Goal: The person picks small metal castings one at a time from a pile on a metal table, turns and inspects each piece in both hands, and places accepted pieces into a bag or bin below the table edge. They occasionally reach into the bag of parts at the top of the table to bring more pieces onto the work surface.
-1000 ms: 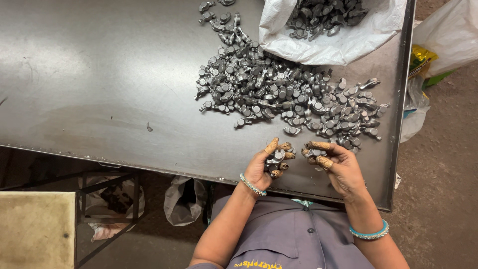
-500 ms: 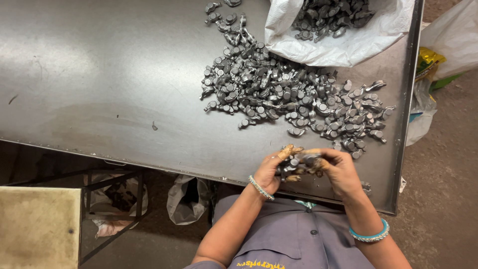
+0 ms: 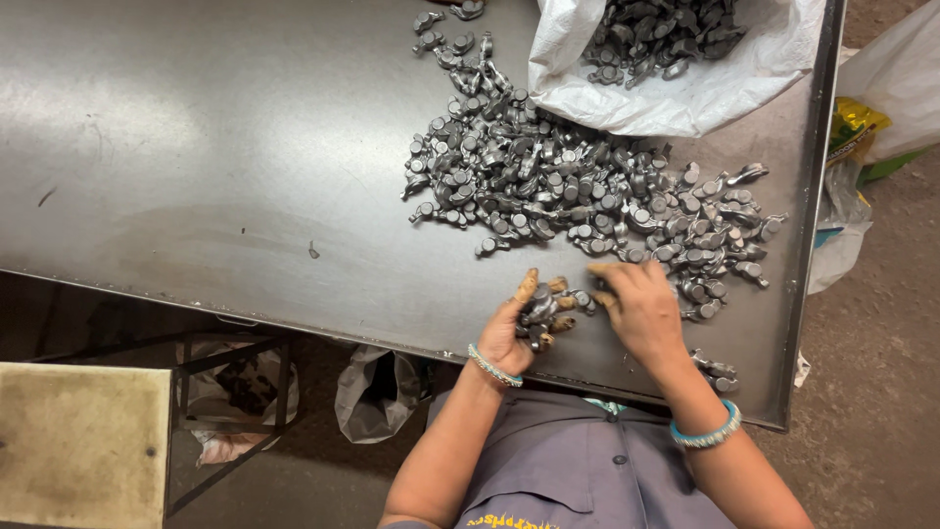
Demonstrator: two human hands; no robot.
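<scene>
At table edge | left hand (image 3: 517, 323) grip clamped on metal parts (image 3: 541, 312) | right hand (image 3: 641, 309) flat | white bag (image 3: 676, 93) top right

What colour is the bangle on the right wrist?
Turquoise blue bangle, clearest in the head view.

Metal parts (image 3: 578, 191) on table (image 3: 196, 147): too many for exact count; white sack (image 3: 685, 88): one; hands: two, left hand (image 3: 509, 328), right hand (image 3: 641, 309); bangles: two.

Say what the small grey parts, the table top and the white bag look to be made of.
Parts: likely cast or forged metal, dull grey with bright glints. Table top: sheet metal, probably steel, smooth with a soft sheen and scuffs. Bag: thin white plastic or woven sacking, crumpled; cannot tell which.
</scene>
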